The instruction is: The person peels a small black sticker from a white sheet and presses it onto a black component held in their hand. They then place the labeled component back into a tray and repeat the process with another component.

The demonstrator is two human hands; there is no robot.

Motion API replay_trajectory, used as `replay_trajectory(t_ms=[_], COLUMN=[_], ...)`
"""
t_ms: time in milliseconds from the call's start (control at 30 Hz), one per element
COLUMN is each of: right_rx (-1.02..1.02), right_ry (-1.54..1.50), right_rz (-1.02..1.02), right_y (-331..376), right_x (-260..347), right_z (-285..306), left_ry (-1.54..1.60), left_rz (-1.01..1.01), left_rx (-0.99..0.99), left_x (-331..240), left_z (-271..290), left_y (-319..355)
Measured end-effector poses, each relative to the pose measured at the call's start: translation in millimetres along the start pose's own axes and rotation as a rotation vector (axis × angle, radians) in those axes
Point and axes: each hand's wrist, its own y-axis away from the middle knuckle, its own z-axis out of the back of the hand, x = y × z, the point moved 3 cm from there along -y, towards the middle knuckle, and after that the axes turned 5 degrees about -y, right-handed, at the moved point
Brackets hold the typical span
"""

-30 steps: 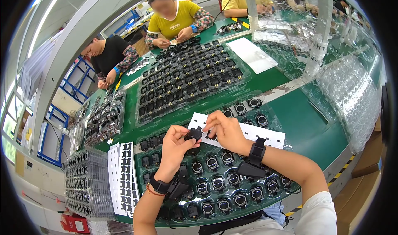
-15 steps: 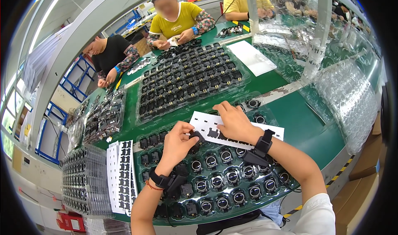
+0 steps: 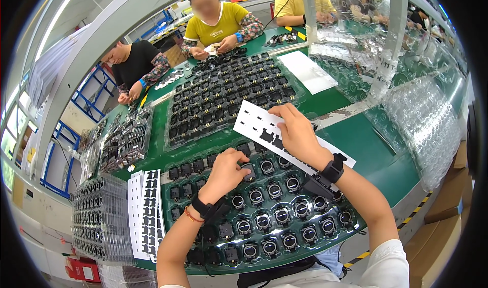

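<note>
My left hand (image 3: 227, 173) is low over the near clear plastic tray (image 3: 311, 209), thumb and forefinger closed about a small black square part (image 3: 250, 175) at one of its pockets. Whether the part rests fully in the pocket I cannot tell. Round silver-ringed black parts (image 3: 262, 221) fill the tray's middle and right, while plain black square parts (image 3: 226, 231) sit at its left. In my right hand (image 3: 301, 135) is a white sheet with black die-cut stickers (image 3: 254, 121), pinched at its far edge and held tilted above the tray.
Beyond lies a large tray of black parts (image 3: 231, 92). More sticker sheets (image 3: 151, 211) lie left, beside stacked clear trays (image 3: 101, 219). Bubble wrap (image 3: 424, 125) covers the right side, near a metal post (image 3: 394, 44). Co-workers (image 3: 216, 26) sit across the table.
My right hand has lifted and tilted the sticker sheet, uncovering more of the near tray. My left hand has brought the black part slightly right and down to the tray.
</note>
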Motion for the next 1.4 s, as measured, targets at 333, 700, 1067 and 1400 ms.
replay_trajectory(t_ms=[333,700,1067,1400], right_rx=[-0.032,0.003,-0.080,0.112], right_ry=[-0.138,-0.324,0.028,-0.231], right_rz=[0.020,-0.067,0.249,0.093], right_y=[8,10,23,28], right_x=[-2,-8,12,-11], right_z=[-9,-4,-7,-25], left_ry=[-0.210,0.833,1.041,0.872], left_rz=[-0.277,0.261,0.293,0.201], left_rx=[-0.310,0.072,-0.156,-0.207], left_x=[-22,-11,-16,-14], left_z=[12,-4,-19,-19], left_y=[5,-2,-17,-13])
